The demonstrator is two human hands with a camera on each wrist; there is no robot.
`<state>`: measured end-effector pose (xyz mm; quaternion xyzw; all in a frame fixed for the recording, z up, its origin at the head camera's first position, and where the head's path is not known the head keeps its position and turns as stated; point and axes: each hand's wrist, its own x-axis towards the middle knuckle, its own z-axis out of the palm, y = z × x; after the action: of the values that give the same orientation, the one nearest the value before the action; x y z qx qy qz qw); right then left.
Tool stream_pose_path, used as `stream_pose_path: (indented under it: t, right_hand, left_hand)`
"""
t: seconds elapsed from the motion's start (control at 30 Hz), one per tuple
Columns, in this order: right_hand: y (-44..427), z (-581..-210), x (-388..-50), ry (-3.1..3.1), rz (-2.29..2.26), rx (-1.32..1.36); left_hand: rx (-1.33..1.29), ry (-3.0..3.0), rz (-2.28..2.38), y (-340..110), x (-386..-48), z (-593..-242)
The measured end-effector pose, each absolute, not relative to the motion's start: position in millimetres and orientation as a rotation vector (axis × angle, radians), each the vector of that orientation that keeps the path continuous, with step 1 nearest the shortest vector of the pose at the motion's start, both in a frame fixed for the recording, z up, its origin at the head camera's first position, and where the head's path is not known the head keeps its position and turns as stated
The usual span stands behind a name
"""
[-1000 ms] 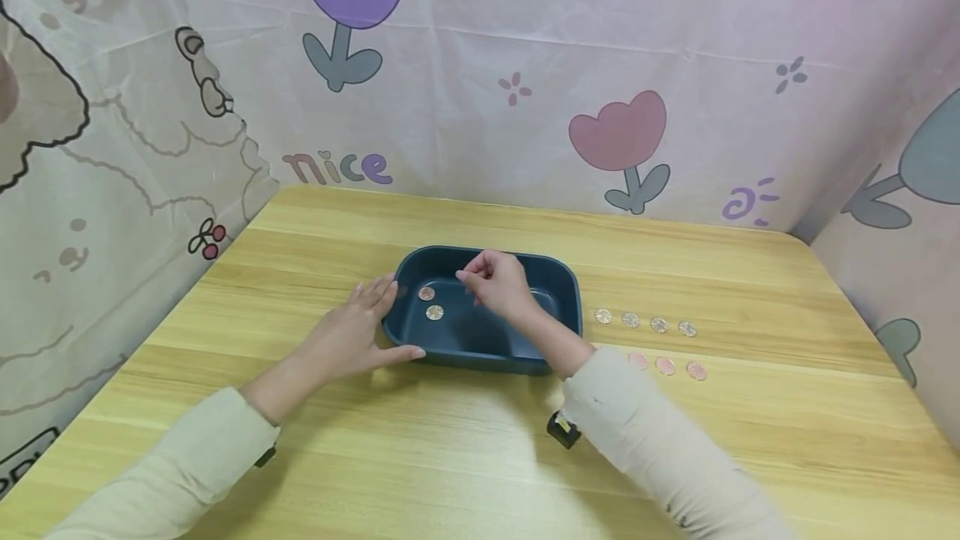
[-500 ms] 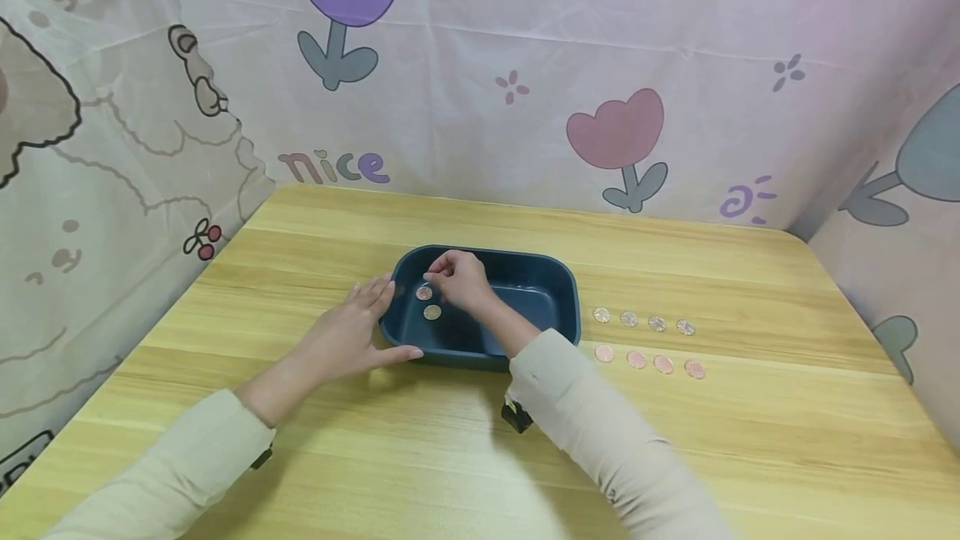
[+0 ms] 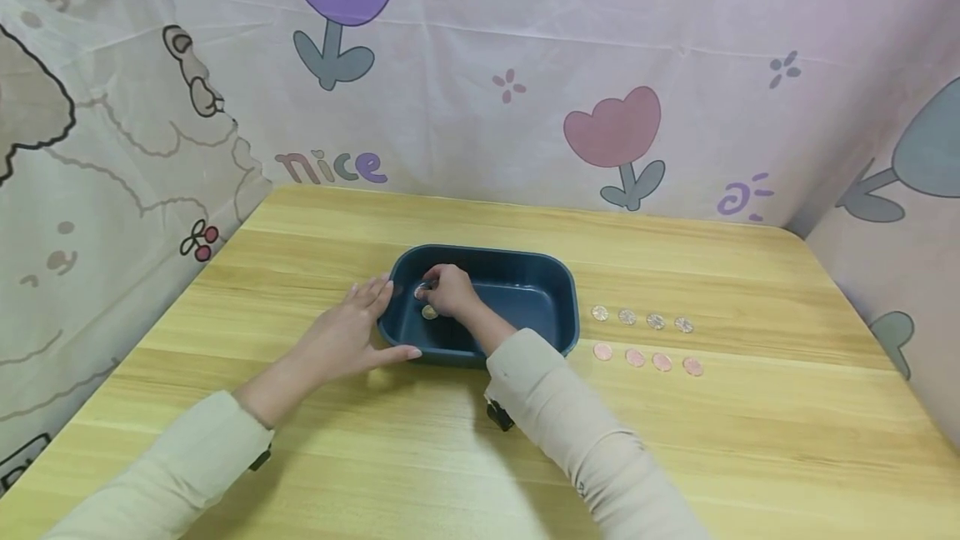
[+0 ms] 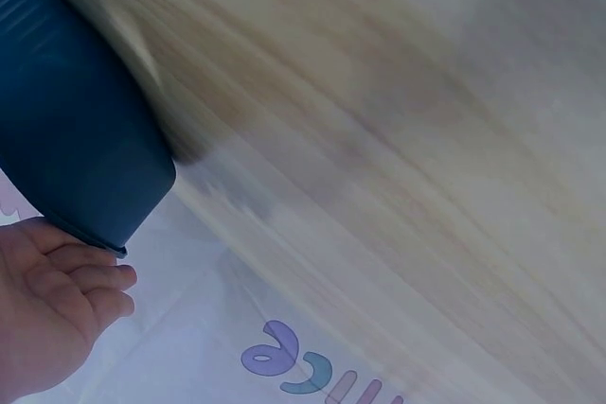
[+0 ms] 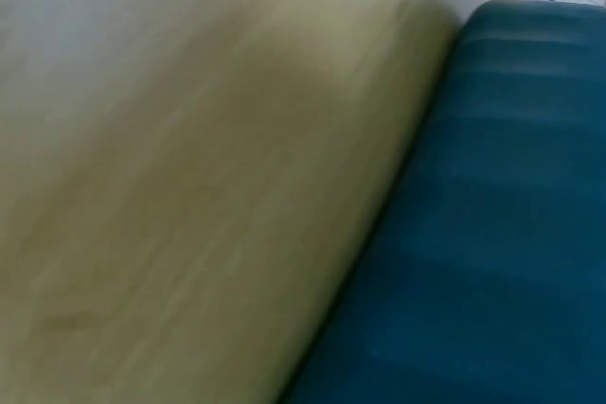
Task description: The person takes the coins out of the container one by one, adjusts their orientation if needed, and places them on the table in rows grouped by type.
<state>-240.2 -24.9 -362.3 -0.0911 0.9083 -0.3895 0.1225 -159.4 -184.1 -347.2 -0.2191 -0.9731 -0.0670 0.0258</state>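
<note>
In the head view, a dark blue rectangular tray stands mid-table. Inside its left end lie a coppery coin and a gold-toned coin, both partly covered by my right hand. That hand reaches down into the tray, its curled fingertips at the coppery coin's edge, seemingly pinching it. My left hand rests against the tray's left end, fingers extended along the rim and thumb on the near side. The left wrist view shows the left fingers touching the rim; the right wrist view catches only the tray's outer wall.
Right of the tray, several silvery coins form a back row and several pinkish copper coins a front row on the wooden table. A printed cloth hangs behind the table and along its sides.
My right hand has moved left across the tray and lowered to the coppery coin. The nearest copper coin outside the tray came into view as the sleeve shifted. My left hand stays put.
</note>
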Motion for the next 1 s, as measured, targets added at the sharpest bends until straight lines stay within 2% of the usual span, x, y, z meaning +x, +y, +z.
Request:
stream_pose_path:
  t: [0.8,1.0]
  right_hand:
    - [-30.1,-368.5,-233.4,2.739,-0.739,-0.476]
    - [-26.9,-366.7,-232.4,2.702,-0.765,-0.517]
  left_hand:
    - [-0.701,-3.018,-0.201,-184.0,-157.0,-344.3]
    - [-0.706,-3.007,-0.195,-183.0,-157.4,-344.1]
